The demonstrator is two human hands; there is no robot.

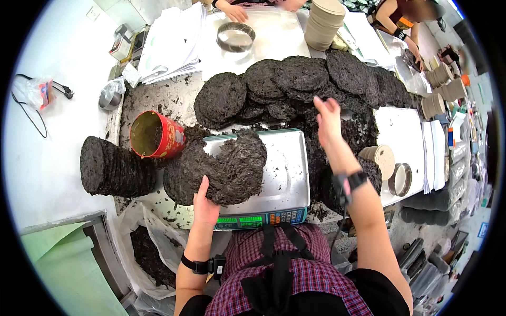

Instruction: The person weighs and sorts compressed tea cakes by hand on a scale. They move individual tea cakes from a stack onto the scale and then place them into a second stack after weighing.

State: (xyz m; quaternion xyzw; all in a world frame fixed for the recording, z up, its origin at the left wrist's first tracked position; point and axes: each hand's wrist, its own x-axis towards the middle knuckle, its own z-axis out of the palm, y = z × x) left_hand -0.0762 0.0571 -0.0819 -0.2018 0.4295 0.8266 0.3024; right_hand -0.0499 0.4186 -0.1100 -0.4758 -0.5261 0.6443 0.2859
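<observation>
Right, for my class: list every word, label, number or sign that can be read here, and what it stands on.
None reads clearly enough to quote:
Red can: pale lettering, too small.
Scale display: green digits, blurred.
Scale keys: marks too small.
Wristband box: white label, too small.
Blue sign: too small.
</observation>
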